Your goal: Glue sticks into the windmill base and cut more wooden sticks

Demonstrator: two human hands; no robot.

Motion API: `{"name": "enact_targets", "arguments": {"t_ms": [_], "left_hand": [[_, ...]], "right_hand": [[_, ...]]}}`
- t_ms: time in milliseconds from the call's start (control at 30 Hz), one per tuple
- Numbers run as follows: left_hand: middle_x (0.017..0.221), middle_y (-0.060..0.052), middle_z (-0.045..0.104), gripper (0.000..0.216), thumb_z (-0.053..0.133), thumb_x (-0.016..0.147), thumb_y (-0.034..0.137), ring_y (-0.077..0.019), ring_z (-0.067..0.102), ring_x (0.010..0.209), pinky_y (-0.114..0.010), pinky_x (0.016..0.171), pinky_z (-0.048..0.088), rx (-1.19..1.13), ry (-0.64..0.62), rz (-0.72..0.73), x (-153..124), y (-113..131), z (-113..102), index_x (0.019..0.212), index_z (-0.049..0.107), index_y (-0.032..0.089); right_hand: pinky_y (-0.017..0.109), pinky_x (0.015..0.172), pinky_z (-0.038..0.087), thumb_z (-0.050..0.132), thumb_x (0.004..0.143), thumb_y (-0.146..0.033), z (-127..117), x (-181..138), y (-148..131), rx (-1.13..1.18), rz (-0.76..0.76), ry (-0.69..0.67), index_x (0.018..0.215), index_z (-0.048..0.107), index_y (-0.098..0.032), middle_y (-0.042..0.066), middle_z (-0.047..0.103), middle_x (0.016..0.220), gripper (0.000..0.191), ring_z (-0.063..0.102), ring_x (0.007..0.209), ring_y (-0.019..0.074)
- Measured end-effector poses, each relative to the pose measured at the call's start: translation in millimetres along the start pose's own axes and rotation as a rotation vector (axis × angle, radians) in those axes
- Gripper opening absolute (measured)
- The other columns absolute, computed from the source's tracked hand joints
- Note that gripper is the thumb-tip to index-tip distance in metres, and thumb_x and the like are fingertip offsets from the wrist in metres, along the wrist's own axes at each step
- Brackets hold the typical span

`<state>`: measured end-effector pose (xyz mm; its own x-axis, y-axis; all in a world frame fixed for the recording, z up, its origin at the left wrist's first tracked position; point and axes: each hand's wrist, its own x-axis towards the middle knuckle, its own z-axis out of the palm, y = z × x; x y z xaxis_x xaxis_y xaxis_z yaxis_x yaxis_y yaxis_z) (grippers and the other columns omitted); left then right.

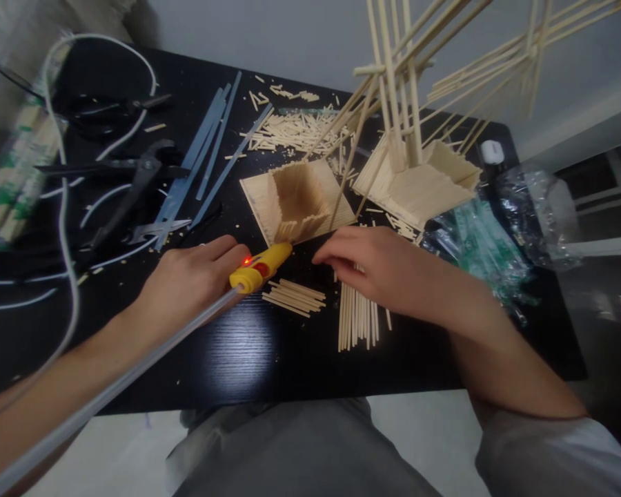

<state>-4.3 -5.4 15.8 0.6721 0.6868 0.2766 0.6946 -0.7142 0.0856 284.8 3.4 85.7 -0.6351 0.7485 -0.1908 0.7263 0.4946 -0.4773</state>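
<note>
My left hand [194,273] is closed round a yellow hot glue gun [263,268] with a lit red light. A long translucent glue stick [150,362] runs out of its rear toward me. The gun's nozzle end is by the near edge of a square wooden-stick base with a box-like recess [297,197]. My right hand [365,259] hovers above a bundle of thin wooden sticks [357,317], fingers bent together; whatever may be between them is hidden. A smaller row of short sticks [294,297] lies between the hands.
Behind my right hand stands a taller stick structure [419,186] with long sticks rising from it. Cut stick pieces [294,131] lie at the back. Pliers [139,172], blue glue sticks [196,155] and a white cable [65,228] are leftward. Plastic wrapping [489,241] lies right.
</note>
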Motion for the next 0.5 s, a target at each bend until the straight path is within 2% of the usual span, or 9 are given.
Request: {"name": "enact_targets", "arguments": {"t_ms": [67, 200, 400, 500], "left_hand": [[0.079, 0.003, 0.059, 0.023, 0.058, 0.099, 0.044, -0.0121, 0.057, 0.056, -0.027, 0.045, 0.035, -0.008, -0.012, -0.01, -1, -1, 1, 0.092, 0.058, 0.022], [0.081, 0.002, 0.061, 0.022, 0.058, 0.099, 0.043, -0.0119, 0.058, 0.058, -0.027, 0.046, 0.036, -0.02, -0.018, -0.004, -3, -3, 2, 0.093, 0.058, 0.022], [0.08, 0.001, 0.062, 0.024, 0.056, 0.1, 0.044, -0.0118, 0.06, 0.061, -0.027, 0.048, 0.038, -0.068, -0.018, 0.006, -1, -5, -2, 0.092, 0.06, 0.022], [0.078, 0.002, 0.062, 0.025, 0.055, 0.1, 0.045, -0.0119, 0.06, 0.06, -0.027, 0.046, 0.037, -0.066, 0.001, 0.001, 1, -5, -5, 0.095, 0.062, 0.022]], "right_hand": [[0.034, 0.091, 0.055, 0.055, 0.095, -0.003, -3, -1, 1, 0.035, 0.021, 0.002, 0.111, 0.076, -0.016, 0.007, 0.079, 0.109, 0.03, 0.074, 0.1, 0.021], [0.029, 0.086, 0.057, 0.059, 0.092, -0.001, -8, -1, -2, 0.136, 0.075, 0.062, 0.101, 0.079, -0.018, 0.003, 0.082, 0.097, 0.028, 0.077, 0.09, 0.0171], [0.031, 0.084, 0.063, 0.066, 0.092, -0.012, -16, -5, -3, 0.399, 0.093, 0.182, 0.105, 0.075, -0.018, 0.004, 0.082, 0.1, 0.017, 0.079, 0.091, 0.0183], [0.032, 0.081, 0.065, 0.065, 0.096, -0.02, -12, -3, -2, 0.536, 0.103, 0.311, 0.107, 0.072, -0.019, 0.004, 0.081, 0.102, 0.013, 0.079, 0.09, 0.0185]]}}
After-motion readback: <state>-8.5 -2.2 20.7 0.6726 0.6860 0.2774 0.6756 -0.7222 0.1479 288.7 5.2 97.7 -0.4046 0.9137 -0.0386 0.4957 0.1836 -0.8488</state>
